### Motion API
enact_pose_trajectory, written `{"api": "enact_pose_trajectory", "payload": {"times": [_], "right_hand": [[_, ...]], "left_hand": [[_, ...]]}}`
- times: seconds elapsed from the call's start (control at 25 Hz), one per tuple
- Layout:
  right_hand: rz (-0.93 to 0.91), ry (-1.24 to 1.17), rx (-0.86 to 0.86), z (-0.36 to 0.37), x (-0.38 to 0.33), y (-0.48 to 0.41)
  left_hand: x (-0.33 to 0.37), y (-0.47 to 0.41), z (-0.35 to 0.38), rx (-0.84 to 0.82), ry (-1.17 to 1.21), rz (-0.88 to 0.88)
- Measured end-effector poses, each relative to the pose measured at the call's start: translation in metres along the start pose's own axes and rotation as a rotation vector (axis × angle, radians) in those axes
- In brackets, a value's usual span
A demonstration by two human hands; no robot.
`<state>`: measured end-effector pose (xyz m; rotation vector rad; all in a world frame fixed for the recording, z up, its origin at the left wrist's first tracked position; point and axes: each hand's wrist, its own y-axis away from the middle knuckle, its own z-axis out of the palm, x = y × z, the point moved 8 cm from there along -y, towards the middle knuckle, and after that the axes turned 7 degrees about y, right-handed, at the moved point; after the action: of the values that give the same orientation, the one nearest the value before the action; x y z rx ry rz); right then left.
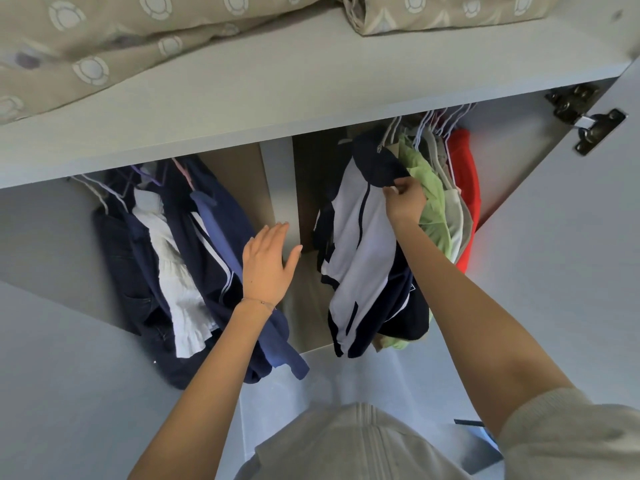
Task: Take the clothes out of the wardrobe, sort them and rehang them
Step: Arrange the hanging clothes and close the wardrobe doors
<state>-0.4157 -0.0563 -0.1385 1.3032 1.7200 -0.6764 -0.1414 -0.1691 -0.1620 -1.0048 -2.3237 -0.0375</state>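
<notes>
Nearest: both bare arms reach up into the open wardrobe. Left hand (268, 261) is flat with fingers straight, holds nothing and hovers before the divider (278, 181) between the two compartments. Right hand (405, 202) is higher, its fingertips pinching the dark shoulder of the navy-and-white jacket (360, 244).

The jacket hangs in the right compartment, leftmost of its row, long axis running down from its hanger. The hook sits above the right hand, under the shelf edge (rail itself hidden). Right hand is the nearer. Left hand is apart, down-left of the jacket.

Judgement: unhooking needs a lift, then a pull outward.

Behind it hang a green garment (429, 202) and a red garment (465, 188). Farthest: shelf (277, 81) carrying bedding (86, 46).
</notes>
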Motion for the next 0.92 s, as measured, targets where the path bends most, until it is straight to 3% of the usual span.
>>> {"api": "enact_pose_trajectory", "payload": {"times": [0.28,0.48,0.8,0.92], "right_hand": [[-0.142,0.057,-0.079,-0.017,0.006,0.035],[-0.344,0.113,-0.13,-0.042,0.007,0.096],[-0.709,0.245,-0.308,-0.085,0.037,0.248],[-0.725,0.266,-0.379,-0.094,0.06,0.299]], "left_hand": [[0.022,0.031,-0.003,0.009,0.006,-0.004],[0.039,0.069,-0.016,0.082,0.028,-0.021],[0.057,0.213,-0.04,0.201,0.059,-0.147],[0.063,0.277,-0.049,0.203,0.05,-0.194]]}}
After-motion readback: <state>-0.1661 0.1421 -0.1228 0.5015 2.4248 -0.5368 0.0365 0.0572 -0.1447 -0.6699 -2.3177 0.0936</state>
